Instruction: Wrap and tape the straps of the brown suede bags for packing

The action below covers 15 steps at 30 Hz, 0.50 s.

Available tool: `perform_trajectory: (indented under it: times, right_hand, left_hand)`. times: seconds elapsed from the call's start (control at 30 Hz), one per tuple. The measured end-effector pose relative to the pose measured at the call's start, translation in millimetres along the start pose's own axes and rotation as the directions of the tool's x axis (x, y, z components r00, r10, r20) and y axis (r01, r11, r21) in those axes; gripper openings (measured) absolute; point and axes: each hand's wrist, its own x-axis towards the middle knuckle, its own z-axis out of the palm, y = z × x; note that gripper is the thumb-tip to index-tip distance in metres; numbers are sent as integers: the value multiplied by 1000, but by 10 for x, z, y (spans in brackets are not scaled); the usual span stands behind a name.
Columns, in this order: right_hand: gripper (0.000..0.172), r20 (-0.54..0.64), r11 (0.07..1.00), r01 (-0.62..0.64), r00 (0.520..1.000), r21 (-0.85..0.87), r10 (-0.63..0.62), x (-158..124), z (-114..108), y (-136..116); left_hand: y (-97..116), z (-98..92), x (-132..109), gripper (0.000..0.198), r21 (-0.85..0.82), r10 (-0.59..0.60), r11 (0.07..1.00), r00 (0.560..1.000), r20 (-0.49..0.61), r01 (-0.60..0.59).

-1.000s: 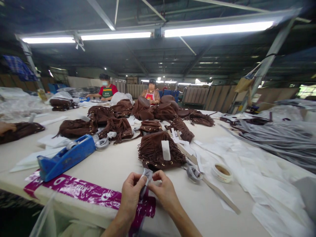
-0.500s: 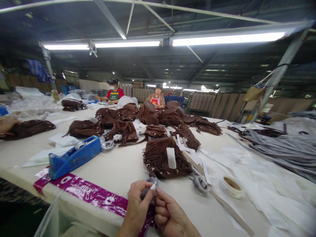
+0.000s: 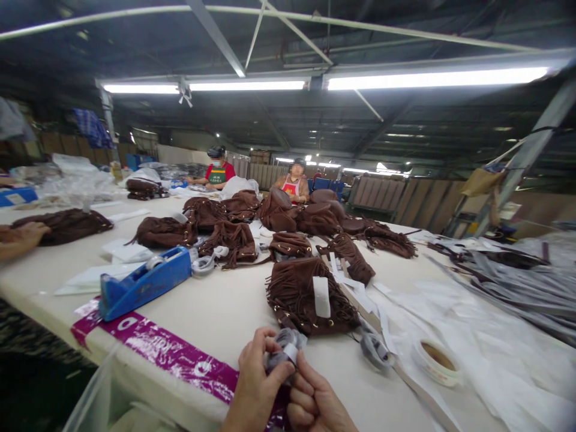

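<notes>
Near the table's front edge, my left hand (image 3: pixel 257 381) is closed round a small coiled grey strap (image 3: pixel 279 359) with a white band (image 3: pixel 291 353) across it. My right hand (image 3: pixel 318 399) meets it from the right, thumb and forefinger pinched at the band's edge, the other fingers curled in. Just beyond lies a brown fringed bag (image 3: pixel 299 288) with a white tag (image 3: pixel 321 297) on it. To its right rests another coiled grey strap (image 3: pixel 375 351). The underside of the coil in my hands is hidden.
A blue tape dispenser (image 3: pixel 144 285) stands on the left by a purple printed strip (image 3: pixel 166 354). A tape roll (image 3: pixel 435 362) and white sheets lie right. More brown bags (image 3: pixel 234 240) are heaped mid-table. Another person's hand (image 3: pixel 22 239) touches a bag at far left; two people sit opposite.
The coil in my hands has turned so that more of its loops and the white band show. The view has shifted slightly left. The other person's hand shows more at the left.
</notes>
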Motion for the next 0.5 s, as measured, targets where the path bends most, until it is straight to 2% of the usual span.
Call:
perform_trajectory:
  times: [0.1, 0.17, 0.27, 0.33, 0.4, 0.5]
  right_hand:
    - [58, 35, 1000, -16, 999, -18, 17, -31, -38, -12]
    - [64, 91, 995, -79, 992, -61, 85, -67, -38, -42]
    - [71, 142, 975, -174, 971, -137, 193, -100, -16, -87]
    - [69, 111, 967, -196, 970, -161, 215, -92, -11, -89]
    - [62, 28, 975, -155, 986, -160, 161, -70, -28, -66]
    - [51, -46, 987, -63, 997, -150, 57, -50, -82, -23]
  left_hand:
    - [64, -11, -5, 35, 153, 140, 979, 989, -45, -132]
    - [89, -18, -23, 30, 217, 247, 947, 969, -16, -238]
    - [61, -37, -61, 28, 265, 311, 914, 950, 24, -306]
    - [18, -65, -82, 29, 290, 331, 900, 943, 38, -327]
    - [-13, -102, -93, 31, 283, 323, 903, 945, 53, -324]
    - [-5, -143, -88, 41, 185, 187, 963, 980, 59, -195]
